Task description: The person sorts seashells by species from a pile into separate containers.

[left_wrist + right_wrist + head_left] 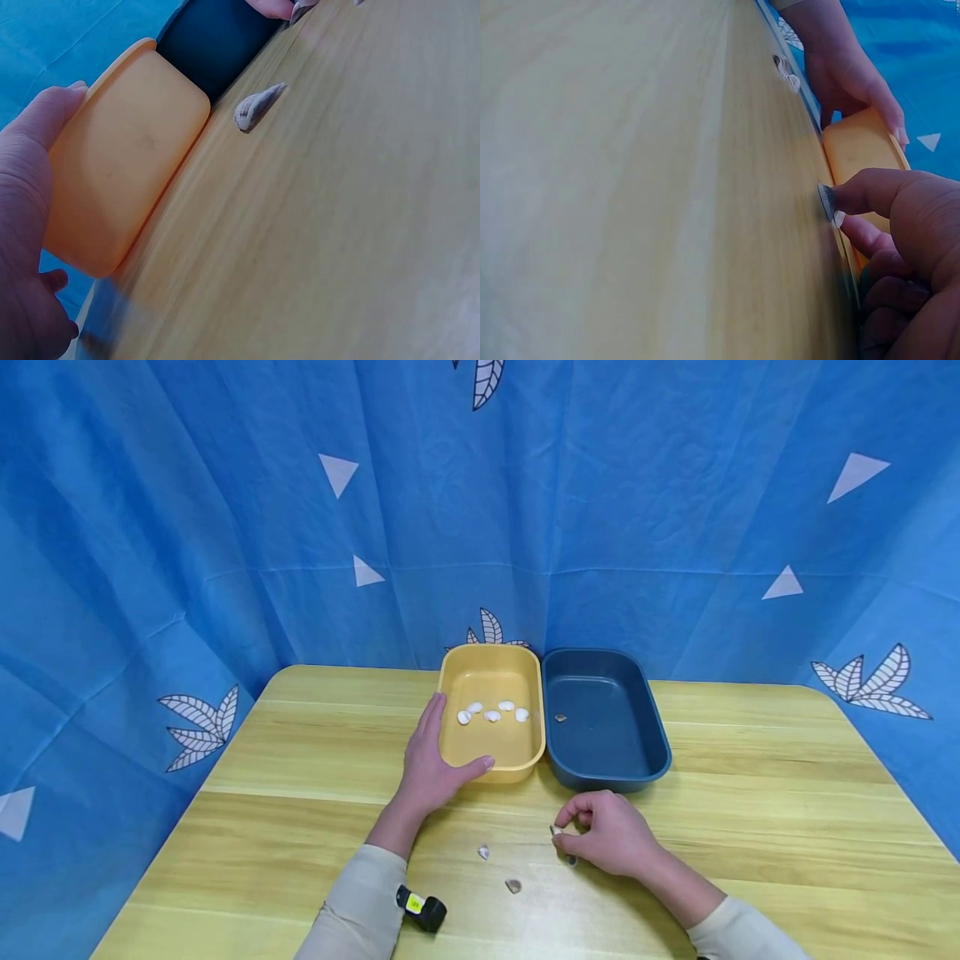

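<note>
My left hand (435, 768) grips the near left corner of the yellow tray (491, 760), thumb over the front rim and fingers along the left side. In the left wrist view the thumb reaches the tray's rim. Several white seashells (492, 716) lie inside. Just in front of the dark blue tray (600, 752), my right hand (611, 835) pinches a small seashell (826, 202) between thumb and index finger. A single brownish shell (560, 718) is in the blue tray. Below the pinching fingers, another shell (572, 861) lies on the table, partly covered in the head view.
Two more shells lie on the wooden table (300, 843): a pale one (483, 852) and a brown one (513, 886). The trays stand side by side near the table's back edge. A blue patterned curtain (465, 510) hangs behind. A small black camera (429, 910) sits on the left wrist.
</note>
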`<state>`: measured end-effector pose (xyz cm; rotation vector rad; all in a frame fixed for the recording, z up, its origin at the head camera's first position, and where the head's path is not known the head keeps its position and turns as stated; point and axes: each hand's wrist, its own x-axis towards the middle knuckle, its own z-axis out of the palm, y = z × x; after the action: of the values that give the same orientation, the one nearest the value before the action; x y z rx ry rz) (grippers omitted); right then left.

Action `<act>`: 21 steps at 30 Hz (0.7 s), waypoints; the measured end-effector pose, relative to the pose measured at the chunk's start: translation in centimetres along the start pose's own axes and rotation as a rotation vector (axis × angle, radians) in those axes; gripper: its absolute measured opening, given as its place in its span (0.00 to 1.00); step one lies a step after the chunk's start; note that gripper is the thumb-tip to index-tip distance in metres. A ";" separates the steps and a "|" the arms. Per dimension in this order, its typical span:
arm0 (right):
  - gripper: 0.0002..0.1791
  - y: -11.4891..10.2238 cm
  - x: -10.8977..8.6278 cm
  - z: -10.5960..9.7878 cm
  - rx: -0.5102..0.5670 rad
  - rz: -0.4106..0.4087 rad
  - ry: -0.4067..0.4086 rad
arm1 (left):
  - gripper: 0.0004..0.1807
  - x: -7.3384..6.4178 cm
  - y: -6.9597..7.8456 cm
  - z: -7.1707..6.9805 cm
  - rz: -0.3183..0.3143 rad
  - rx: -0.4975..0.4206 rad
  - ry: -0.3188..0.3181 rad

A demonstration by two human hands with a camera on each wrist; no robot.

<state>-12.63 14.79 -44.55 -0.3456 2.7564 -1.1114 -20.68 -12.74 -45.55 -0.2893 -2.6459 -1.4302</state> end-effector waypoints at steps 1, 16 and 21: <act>0.08 0.0 0.0 0.0 0.002 -0.003 -0.002 | 0.66 0.0 0.0 0.0 0.001 -0.002 0.000; 0.09 -1.0 -0.9 -1.1 0.165 -0.059 0.003 | 0.66 0.0 -0.1 0.0 0.003 0.008 0.001; 0.09 -2.1 -1.1 -2.3 0.162 -0.114 0.049 | 0.66 0.0 -0.1 0.0 -0.004 0.011 -0.004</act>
<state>-11.81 15.15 -41.40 -0.4648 2.6935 -1.3786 -20.67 -12.81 -45.65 -0.2858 -2.6582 -1.4173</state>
